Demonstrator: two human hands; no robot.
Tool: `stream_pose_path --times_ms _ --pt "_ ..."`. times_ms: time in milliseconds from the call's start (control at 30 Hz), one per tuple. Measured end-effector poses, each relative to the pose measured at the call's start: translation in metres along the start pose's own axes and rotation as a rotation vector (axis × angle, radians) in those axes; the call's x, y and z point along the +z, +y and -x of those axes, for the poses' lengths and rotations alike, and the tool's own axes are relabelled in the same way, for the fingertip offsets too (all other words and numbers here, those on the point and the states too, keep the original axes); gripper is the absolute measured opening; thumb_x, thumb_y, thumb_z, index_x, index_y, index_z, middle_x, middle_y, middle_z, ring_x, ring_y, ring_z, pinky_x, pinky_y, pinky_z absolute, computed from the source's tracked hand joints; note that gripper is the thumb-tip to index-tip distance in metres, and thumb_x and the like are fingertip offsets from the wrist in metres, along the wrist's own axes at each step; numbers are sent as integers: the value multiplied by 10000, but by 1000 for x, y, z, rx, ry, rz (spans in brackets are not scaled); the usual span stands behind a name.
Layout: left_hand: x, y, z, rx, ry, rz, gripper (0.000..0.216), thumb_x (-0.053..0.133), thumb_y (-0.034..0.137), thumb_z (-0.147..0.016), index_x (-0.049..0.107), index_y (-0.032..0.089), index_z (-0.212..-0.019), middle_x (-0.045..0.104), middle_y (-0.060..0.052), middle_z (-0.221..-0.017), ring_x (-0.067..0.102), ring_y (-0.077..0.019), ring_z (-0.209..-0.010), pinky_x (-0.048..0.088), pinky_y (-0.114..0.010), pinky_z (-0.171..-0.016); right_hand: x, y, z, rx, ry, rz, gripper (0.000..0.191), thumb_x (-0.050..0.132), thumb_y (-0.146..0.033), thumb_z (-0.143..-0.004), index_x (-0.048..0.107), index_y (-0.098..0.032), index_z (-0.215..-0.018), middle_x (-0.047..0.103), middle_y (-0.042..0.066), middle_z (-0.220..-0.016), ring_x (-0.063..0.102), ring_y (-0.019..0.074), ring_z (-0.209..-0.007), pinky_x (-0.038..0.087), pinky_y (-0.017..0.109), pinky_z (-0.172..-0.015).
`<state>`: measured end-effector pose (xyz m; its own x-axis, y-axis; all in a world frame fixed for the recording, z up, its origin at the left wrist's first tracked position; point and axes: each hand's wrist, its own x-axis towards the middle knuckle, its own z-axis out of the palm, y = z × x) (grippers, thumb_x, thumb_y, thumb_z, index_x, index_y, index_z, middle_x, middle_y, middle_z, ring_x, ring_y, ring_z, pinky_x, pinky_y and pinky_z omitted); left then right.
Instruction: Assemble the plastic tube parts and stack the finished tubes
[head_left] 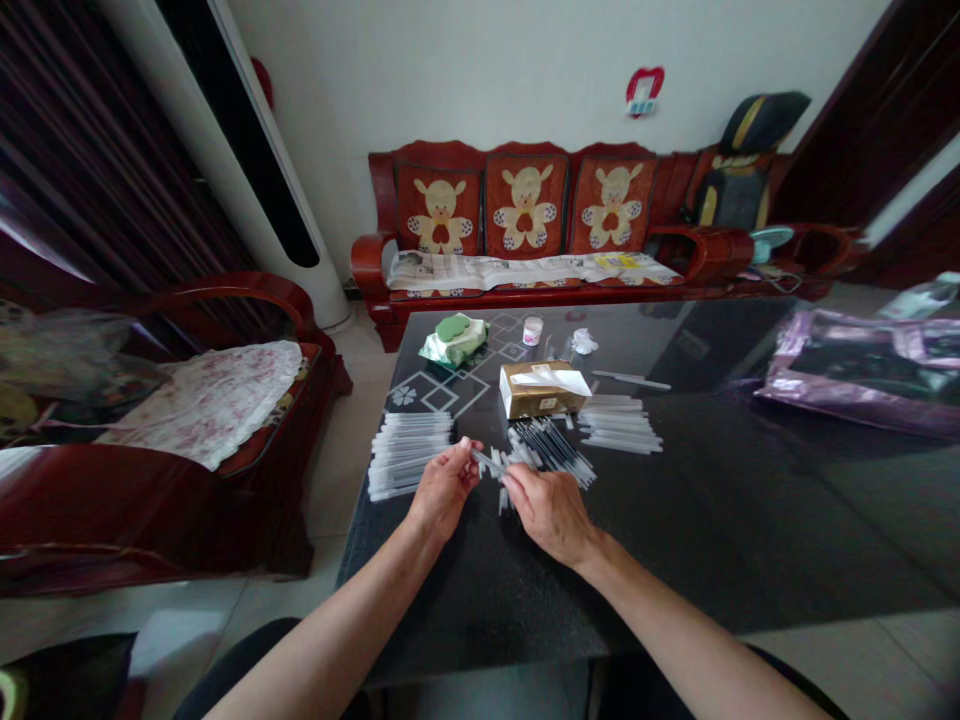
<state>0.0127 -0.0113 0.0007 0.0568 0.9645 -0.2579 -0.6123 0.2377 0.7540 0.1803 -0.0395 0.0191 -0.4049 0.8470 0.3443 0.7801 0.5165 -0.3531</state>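
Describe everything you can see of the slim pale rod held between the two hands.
The slim pale rod is straight and greyish-white, perhaps translucent plastic. It is held over the dark table, slanting down to the right in the picture. The left hand pinches its upper end, and the right hand grips the lower. Fingers cover both ends, so their shape cannot be told.

pale wall [450, 60], small red ornament [657, 82] on it. red wood sofa [367, 257] along wall: three bear cushions [526, 205], paper sheets [487, 271] across seat. matching armchair [150, 510] at left, floral cloth [232, 400] on seat. dark curtain [127, 150] behind, pale light at its edge. tall white unit [262, 160] beside curtain, black strip down front. glossy black table [712, 520]. light tile floor [330, 375].
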Motion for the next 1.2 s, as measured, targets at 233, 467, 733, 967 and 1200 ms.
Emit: stream_pose_path --times_ms 233,467,733,967,1200 --pt "5 -7 6 110 10 33 307 759 372 -693 669 89 -772 434 50 -534 327 -23 -464 244 -132 -418 -1 -7 0 96 -12 -205 327 362 -310 -951 556 -177 -723 576 17 -582 522 132 -530 307 266 -552" --pt "6 -8 8 111 8 79 265 768 327 -683 668 92 -754 457 44 -548 330 -25 -468 249 -139 -425 3 -2 -3 346 -83 -896 357 436 -374 -911 590 -155 -674 393 -48 -464 364 75 -432 291 211 -451" --pt "8 -8 8 119 12 105 245 773 311 -679 675 96 -744 453 46 -531 348 -23 -465 293 -128 -440 13 -6 0 649 -244 -1448 313 533 -456 -831 538 -171 -700 247 -119 -378 136 42 -303 122 189 -293" --pt "5 -6 6 112 41 18 285 765 355 -681 686 89 -747 467 37 -532 359 -26 -460 296 -136 -433 14 -5 -2 327 -51 -868 346 448 -380 -905 546 -169 -649 420 -41 -482 388 83 -446 298 219 -450" --pt "2 -8 6 72 87 1 307 774 376 -661 686 90 -727 496 30 -547 387 -24 -473 297 -135 -445 12 -3 3 37 23 -150 318 374 -300 -948 576 -172 -739 583 30 -589 502 127 -514 300 278 -552"
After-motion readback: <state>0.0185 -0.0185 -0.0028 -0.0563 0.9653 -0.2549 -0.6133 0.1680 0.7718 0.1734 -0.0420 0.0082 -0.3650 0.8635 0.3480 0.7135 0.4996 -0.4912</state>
